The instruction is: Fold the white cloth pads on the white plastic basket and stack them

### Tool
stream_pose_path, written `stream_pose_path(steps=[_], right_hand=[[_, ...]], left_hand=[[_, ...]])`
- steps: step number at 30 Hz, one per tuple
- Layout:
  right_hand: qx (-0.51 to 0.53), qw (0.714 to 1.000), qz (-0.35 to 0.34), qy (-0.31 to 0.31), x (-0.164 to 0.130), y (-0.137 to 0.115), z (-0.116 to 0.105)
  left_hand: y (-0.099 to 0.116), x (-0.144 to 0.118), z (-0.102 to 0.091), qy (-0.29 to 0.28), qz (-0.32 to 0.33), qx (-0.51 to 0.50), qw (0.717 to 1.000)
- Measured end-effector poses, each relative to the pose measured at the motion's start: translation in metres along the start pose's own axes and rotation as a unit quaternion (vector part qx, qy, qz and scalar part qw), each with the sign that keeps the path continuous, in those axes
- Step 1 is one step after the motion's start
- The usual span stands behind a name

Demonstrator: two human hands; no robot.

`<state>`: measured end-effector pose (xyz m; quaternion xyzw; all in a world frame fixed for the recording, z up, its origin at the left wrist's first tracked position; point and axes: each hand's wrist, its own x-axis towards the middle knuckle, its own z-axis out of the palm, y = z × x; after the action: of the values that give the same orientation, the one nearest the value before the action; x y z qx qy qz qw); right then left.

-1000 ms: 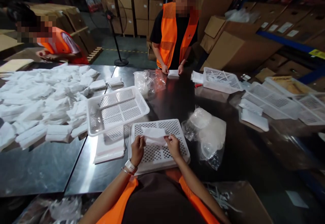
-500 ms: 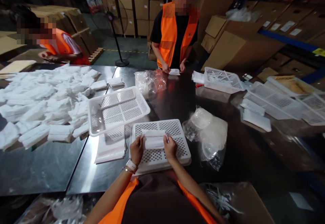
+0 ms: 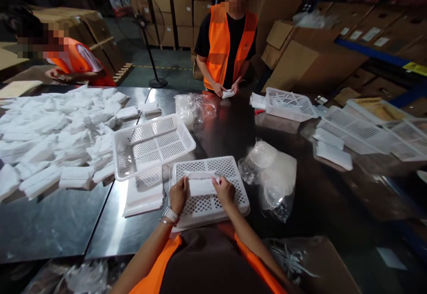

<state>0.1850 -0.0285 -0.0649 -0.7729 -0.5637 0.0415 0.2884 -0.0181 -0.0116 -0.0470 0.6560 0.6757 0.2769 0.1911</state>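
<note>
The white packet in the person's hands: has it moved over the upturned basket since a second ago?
Yes. The white packet has come down from above the upturned basket to lie flat on it, left hand and right hand at its ends.

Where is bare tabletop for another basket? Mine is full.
Bare steel lies near-left, between the white packet pile and the table edge. Dark tabletop between the upturned basket and the far basket is free. The right side is crowded.

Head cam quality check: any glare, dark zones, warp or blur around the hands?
Head view: strong glare streaks on the steel table at left; the right side of the table falls into dim shadow. Wide-lens warp bends the shelving and table edges toward the corners. Left hand, right hand and the white folded piece on the upturned basket are sharp and evenly lit; co-workers' faces are pixelated.
</note>
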Motion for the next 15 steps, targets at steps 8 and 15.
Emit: stream_pose_path(steps=[8, 15], right_hand=[[0.051, 0.983, -0.171, 0.044, 0.004, 0.005, -0.007], [0.127, 0.949, -0.284, -0.060, -0.010, -0.008, 0.019]], left_hand=[[0.010, 0.003, -0.027, -0.002, 0.041, 0.142, 0.989], [0.021, -0.010, 0.009, -0.074, 0.310, 0.056, 0.946]])
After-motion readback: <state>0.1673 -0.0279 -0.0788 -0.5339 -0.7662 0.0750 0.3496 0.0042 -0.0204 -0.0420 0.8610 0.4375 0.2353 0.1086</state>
